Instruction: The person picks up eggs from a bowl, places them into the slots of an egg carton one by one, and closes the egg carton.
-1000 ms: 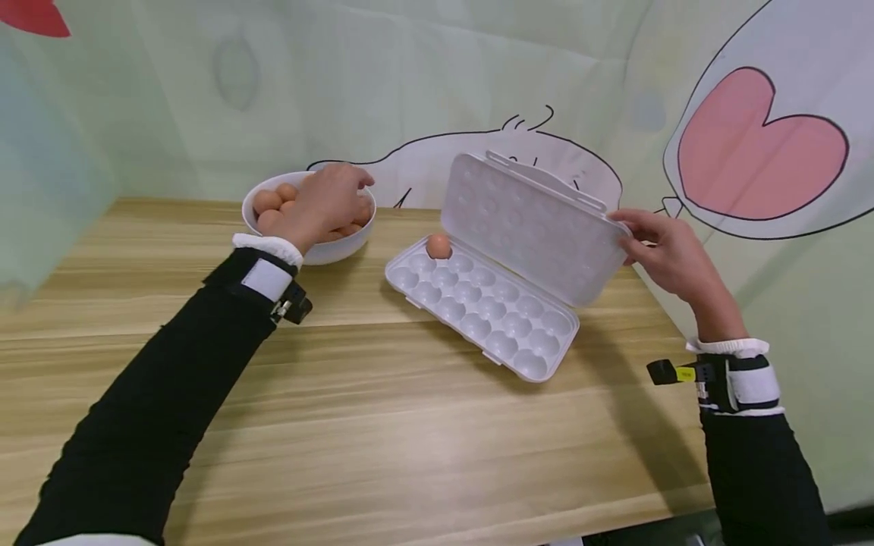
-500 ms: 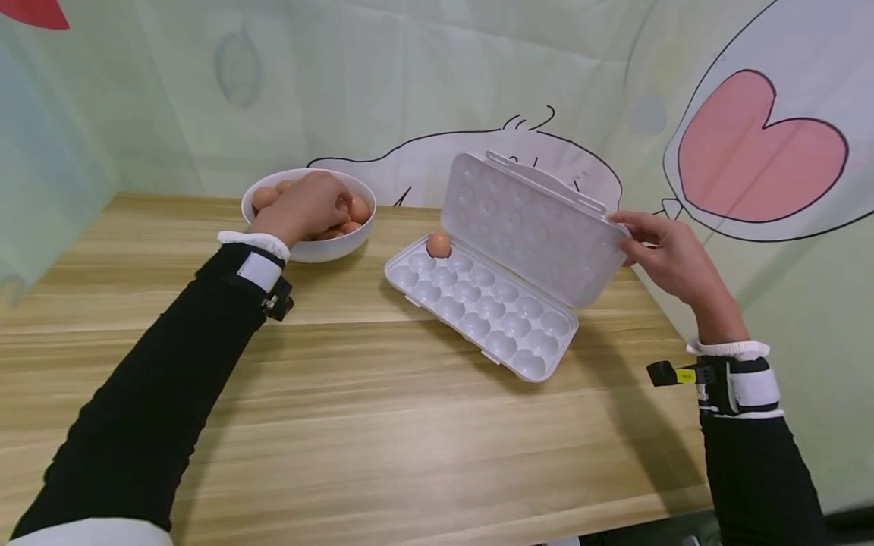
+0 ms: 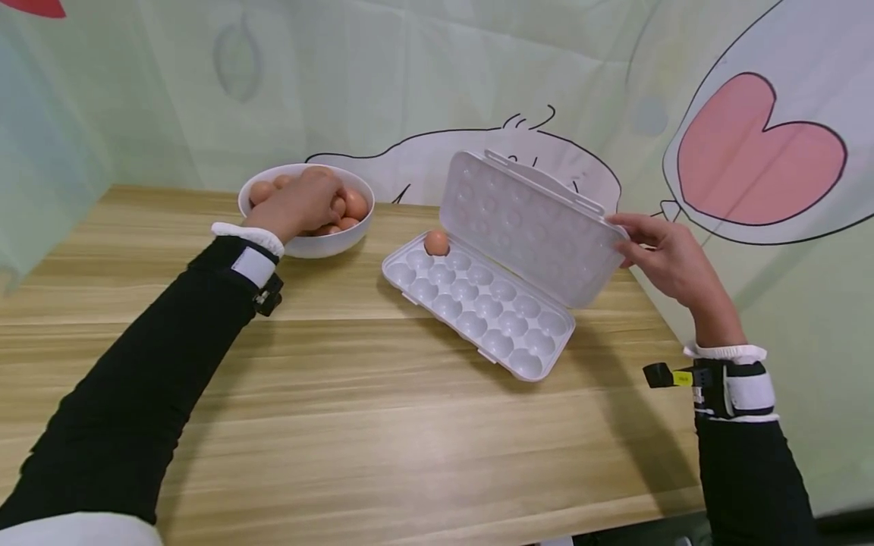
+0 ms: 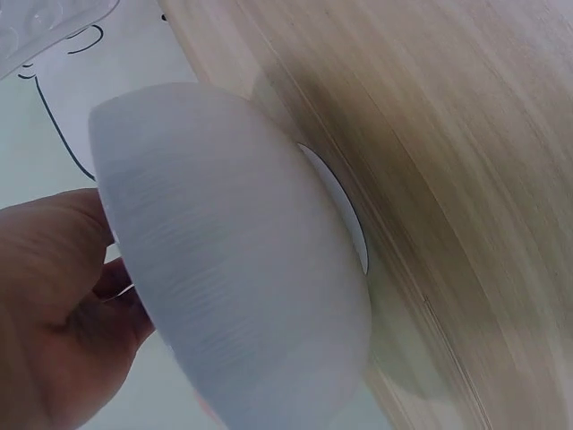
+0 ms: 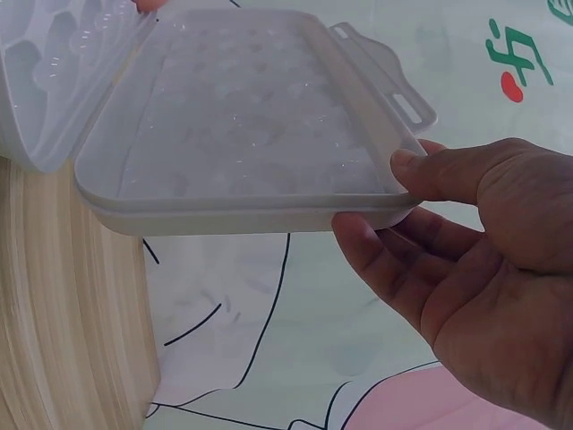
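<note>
My left hand (image 3: 300, 203) reaches into a white bowl (image 3: 328, 246) of brown eggs at the back left. Its fingers curl down around an egg (image 3: 337, 206), partly covered by the hand; the thumb's contact is hidden. In the left wrist view the bowl's side (image 4: 233, 251) hides the fingertips. With thumb and fingers, my right hand (image 3: 665, 254) grips the outer corner of the raised lid (image 5: 242, 116) of a white plastic egg carton (image 3: 478, 303). One brown egg (image 3: 437, 243) sits in the back left cup; the other cups show nothing in them.
Both bowl and carton stand on a wooden table (image 3: 341, 425), close to its back edge. A printed cloth backdrop (image 3: 423, 76) rises behind them. Several other eggs (image 3: 262, 192) lie in the bowl.
My left hand has lowered deeper into the bowl and shifted slightly left, its fingers curling in around an egg. The right hand keeps the lid raised in the same place.
</note>
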